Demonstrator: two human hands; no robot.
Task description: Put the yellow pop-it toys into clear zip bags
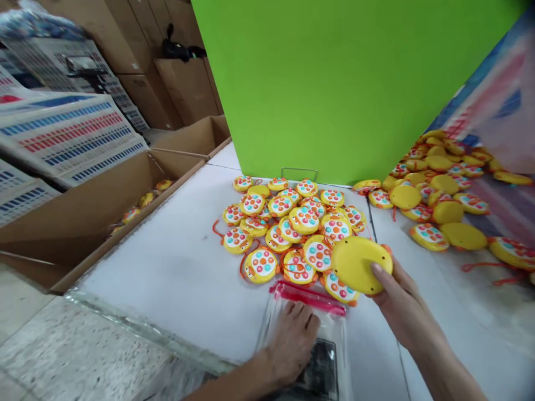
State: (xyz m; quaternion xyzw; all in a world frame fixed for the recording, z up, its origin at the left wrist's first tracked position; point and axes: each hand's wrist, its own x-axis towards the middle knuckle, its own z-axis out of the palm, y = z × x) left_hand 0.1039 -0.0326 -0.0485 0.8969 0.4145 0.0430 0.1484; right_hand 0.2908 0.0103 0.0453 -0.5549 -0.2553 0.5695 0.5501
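Note:
My right hand [399,298] is closed on a round yellow toy disc [360,264], its plain back facing me, held just above the near edge of a heap of such discs [288,223] with coloured dots and orange cords. My left hand [292,342] lies flat, fingers together and stretched out, on a clear plastic bag [330,328] with a pink zip strip [307,296]. The bag rests on the white table [179,273] right in front of the heap.
A green upright board [334,83] stands behind the heap. A second pile of discs [443,195] spills from a large plastic bag [497,117] at right. An open cardboard box [83,217] with a few discs sits left, among printed cartons and stacked boxes.

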